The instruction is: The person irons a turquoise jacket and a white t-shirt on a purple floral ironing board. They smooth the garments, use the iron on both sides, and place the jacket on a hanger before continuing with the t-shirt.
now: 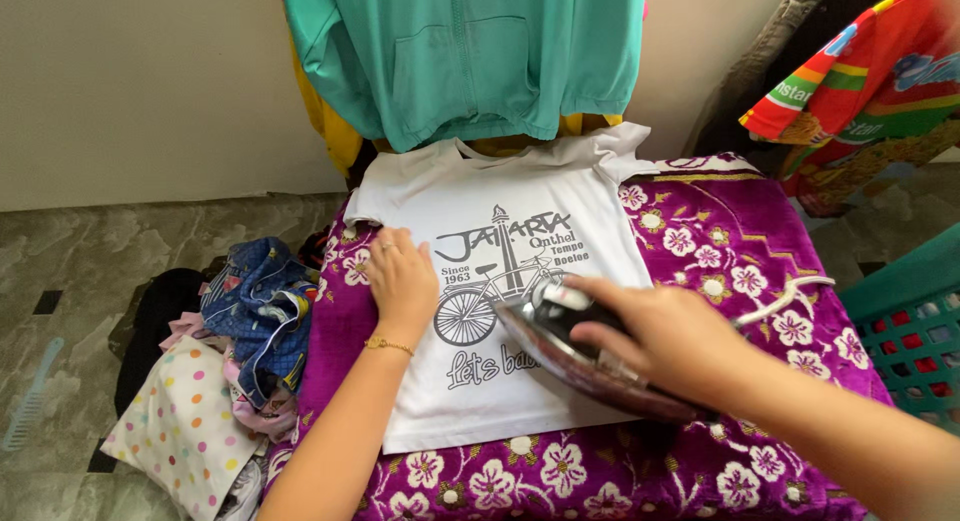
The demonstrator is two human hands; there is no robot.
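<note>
While the right hand (665, 331) is wrapped around the handle of an iron (590, 356), low and right of centre in the frame, the left hand (402, 279) lies flat with fingers spread on the white t-shirt (500, 311), probably to keep the fabric taut and unwrinkled. That shirt sits mid-frame on a purple flowered cloth (700, 251) padding the bench. A heap of clothes (230, 351) waits at lower left, and a teal jacket (460, 51) hangs up top.
</note>
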